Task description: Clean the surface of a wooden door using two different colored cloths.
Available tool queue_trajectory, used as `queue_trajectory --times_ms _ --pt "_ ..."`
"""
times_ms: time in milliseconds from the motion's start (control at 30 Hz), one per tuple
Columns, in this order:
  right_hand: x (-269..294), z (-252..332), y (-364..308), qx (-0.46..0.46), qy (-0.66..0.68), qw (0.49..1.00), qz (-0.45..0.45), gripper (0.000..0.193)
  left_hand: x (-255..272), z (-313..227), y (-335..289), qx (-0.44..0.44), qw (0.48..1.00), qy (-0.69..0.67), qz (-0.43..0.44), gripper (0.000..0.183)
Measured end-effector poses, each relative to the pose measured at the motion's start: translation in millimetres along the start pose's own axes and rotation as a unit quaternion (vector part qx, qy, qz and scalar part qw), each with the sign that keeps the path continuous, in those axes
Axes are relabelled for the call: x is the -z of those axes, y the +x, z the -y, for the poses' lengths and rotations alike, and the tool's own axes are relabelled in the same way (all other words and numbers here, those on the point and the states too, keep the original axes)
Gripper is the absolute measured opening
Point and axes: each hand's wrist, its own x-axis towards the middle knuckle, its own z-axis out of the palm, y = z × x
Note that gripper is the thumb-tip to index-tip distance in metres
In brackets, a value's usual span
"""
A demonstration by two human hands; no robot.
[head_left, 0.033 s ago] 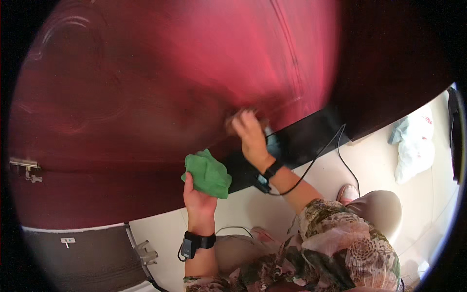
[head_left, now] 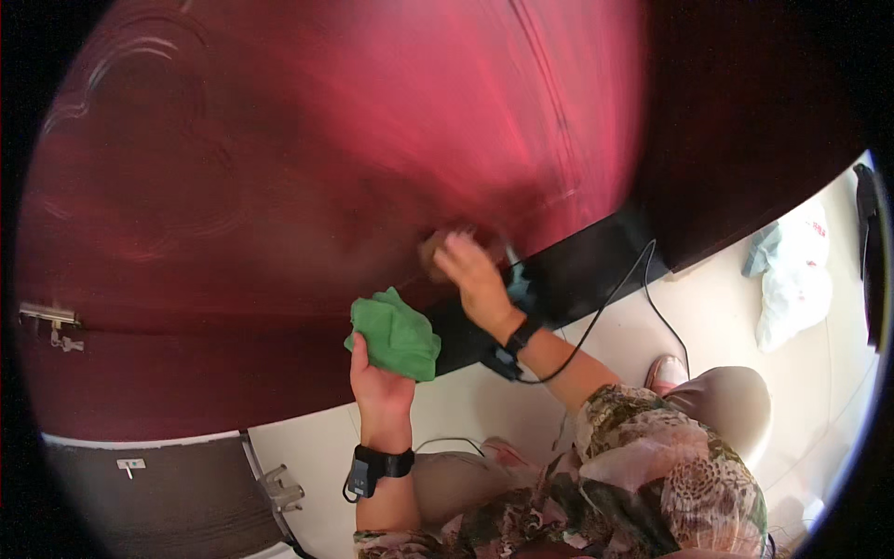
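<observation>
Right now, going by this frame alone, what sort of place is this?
Probably an indoor room, perhaps in a home or office; I can't tell which. It shows a glossy dark red surface with a metal fitting, and pale floor tiles.

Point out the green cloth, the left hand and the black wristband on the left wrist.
Green cloth [head_left: 398,334]: head view, middle of its visible face.
Left hand [head_left: 383,387]: head view, middle of the hand.
Black wristband [head_left: 398,463]: head view, on the strap.

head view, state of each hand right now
Left hand: holding a green cloth.
Right hand: blurred; whether open, closed or holding something cannot be told.
</observation>
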Motion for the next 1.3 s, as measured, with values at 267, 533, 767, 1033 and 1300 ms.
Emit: queue_trajectory --times_ms 267,533,767,1033,1300 --pt "38 -8 15 0.012 0.082 0.921 0.381 0.047 -45 -28 6 -0.359 0.928 0.094 -0.037 0.049" --pt "155 -20 3 -0.152 0.088 0.879 0.443 0.041 -91 -15 98 -0.634 0.380 0.667 0.088 0.049" --pt "182 -28 -31 -0.572 0.335 0.685 0.301 0.037 -87 37 151 -0.504 0.129 0.816 0.251 0.069" --pt "206 -17 -11 -0.577 0.564 0.573 0.146 0.035 -185 -5 116 -0.593 0.111 0.785 0.138 0.059" --pt "201 -34 -50 -0.616 0.534 0.572 0.092 0.033 -214 83 139 -0.659 0.131 0.735 0.094 0.060"
